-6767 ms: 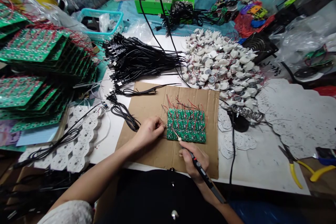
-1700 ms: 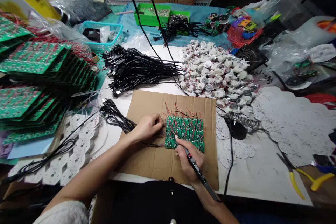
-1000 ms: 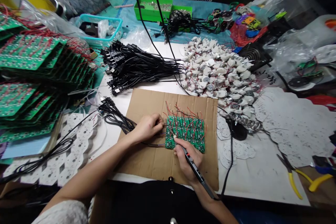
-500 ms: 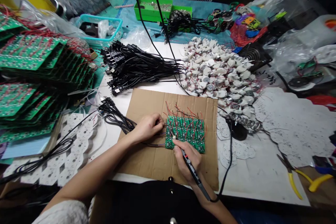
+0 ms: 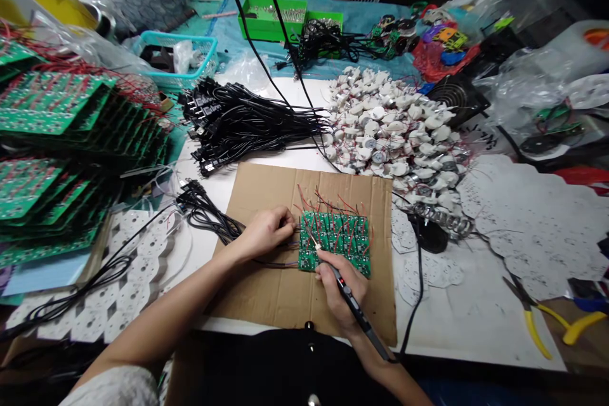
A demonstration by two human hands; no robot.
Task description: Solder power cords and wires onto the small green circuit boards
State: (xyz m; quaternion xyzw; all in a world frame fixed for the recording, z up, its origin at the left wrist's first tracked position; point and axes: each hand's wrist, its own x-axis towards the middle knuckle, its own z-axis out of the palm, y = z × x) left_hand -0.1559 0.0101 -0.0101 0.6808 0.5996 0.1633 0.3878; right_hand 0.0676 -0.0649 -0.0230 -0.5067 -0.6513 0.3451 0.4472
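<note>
A green circuit board panel with red and black wires lies on a cardboard sheet. My right hand grips a soldering iron like a pen, its tip over the left part of the panel; I cannot tell whether the tip touches it. At the panel's left edge, my left hand is closed in a pinch on the end of a black power cord. Its fingertips partly hide the cord's end. Another cord end runs below that hand to the panel's lower left edge.
Stacked green boards rise at the left. Behind the cardboard lie bundled black power cords and a heap of small white motors. Yellow-handled pliers lie at the right. The iron's cable loops beside the cardboard.
The iron and my right hand have shifted slightly right and down, the tip drawing back a little from the panel's left edge. My left hand keeps its pinch; the whole view has shifted slightly.
</note>
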